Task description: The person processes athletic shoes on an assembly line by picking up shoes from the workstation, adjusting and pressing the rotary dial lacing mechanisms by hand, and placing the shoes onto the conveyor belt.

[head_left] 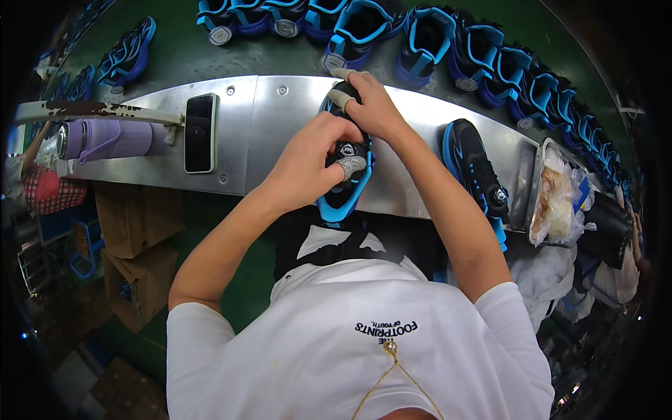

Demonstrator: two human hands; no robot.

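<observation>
A black sneaker with bright blue trim [344, 199] is being held on the metal desk [294, 119], lying lengthwise just in front of the person's chest. A round dial closure on its top is being pinched by the left hand [308, 164], whose fingers [350, 165] are being kept curled tightly around it, one fingertip being covered by a grey cot. The far end of the shoe is being gripped by the right hand [374, 105], its fingers being closed over the upper, with a cot on one fingertip as well. Much of the sneaker is being hidden by both hands.

One more black and blue sneaker [472, 168] is lying on the desk to the right, apart from the held one. One dark phone [200, 133] and one lilac bottle [105, 138] are lying to the left. One tray of plastic-wrapped pieces [556, 199] is sitting at the far right. About ten blue sneakers [427, 38] are being carried in a row on the green belt [189, 52] beyond.
</observation>
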